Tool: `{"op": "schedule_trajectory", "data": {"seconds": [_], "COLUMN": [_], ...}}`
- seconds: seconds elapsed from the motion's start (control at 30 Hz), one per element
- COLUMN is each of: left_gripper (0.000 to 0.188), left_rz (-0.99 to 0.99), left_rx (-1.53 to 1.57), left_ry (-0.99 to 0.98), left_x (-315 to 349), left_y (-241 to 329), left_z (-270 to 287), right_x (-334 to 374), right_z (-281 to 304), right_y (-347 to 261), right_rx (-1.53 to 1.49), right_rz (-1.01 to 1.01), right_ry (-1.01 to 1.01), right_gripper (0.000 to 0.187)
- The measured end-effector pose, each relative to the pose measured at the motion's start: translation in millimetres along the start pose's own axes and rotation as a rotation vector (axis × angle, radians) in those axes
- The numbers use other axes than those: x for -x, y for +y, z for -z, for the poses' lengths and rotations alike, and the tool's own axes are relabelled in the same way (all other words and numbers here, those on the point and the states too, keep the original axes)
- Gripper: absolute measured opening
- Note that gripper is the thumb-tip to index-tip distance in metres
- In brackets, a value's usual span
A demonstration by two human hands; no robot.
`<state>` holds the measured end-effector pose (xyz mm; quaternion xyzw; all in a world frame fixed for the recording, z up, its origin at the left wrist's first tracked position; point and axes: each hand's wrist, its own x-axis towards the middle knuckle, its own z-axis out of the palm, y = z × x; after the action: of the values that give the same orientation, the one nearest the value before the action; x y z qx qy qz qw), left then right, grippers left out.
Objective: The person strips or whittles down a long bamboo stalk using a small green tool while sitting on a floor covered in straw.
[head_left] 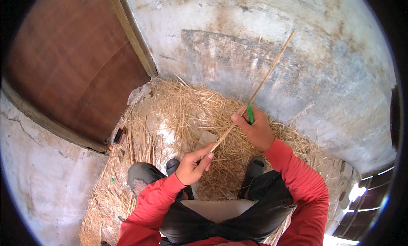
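Left hand (193, 166) sits at 6 o'clock, just below centre, and right hand (257, 133) is between 3 and 4. They're apart from each other, but both are clamped on the same thin tan stick (271, 68). Watching from my far end of the feed, I see it slant up from the left hand, pass through the right hand's grip, and poke its free tip out between 1 and 2 o'clock, against a stained wall (331, 76). Right hand's also got a slim green piece (250, 113) next to the stick, partly hidden, so I can't tell what it is. Loose straw (187, 101) is spread all around below. Near 9 o'clock I've got a small black-and-red object (119, 136) by the brown door (80, 63); any lettering on it is too small for me to read. Crumpled pale sheet (139, 94) at 10, little green bit (111, 179) at 8.
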<state>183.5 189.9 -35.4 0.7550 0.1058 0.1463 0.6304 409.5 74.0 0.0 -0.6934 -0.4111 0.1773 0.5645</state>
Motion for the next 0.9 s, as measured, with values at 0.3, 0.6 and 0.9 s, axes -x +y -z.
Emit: {"op": "schedule_trajectory", "data": {"seconds": [0.3, 0.6, 0.9], "left_gripper": [0.043, 0.041, 0.040], "left_rz": [0.093, 0.188, 0.131], "left_rx": [0.191, 0.210, -0.002], "left_ry": [0.005, 0.088, 0.102], "left_x": [1, 0, 9], "left_y": [-1, -6, -9], "left_z": [2, 4, 5], "right_x": [6, 34, 0], "right_z": [-5, -18, 8], "right_y": [-11, -26, -1], "right_rx": [0.131, 0.510, 0.488], "right_rz": [0.026, 0.066, 0.110], "right_ry": [-0.182, -0.383, -0.072], "right_gripper": [0.028, 0.045, 0.044]}}
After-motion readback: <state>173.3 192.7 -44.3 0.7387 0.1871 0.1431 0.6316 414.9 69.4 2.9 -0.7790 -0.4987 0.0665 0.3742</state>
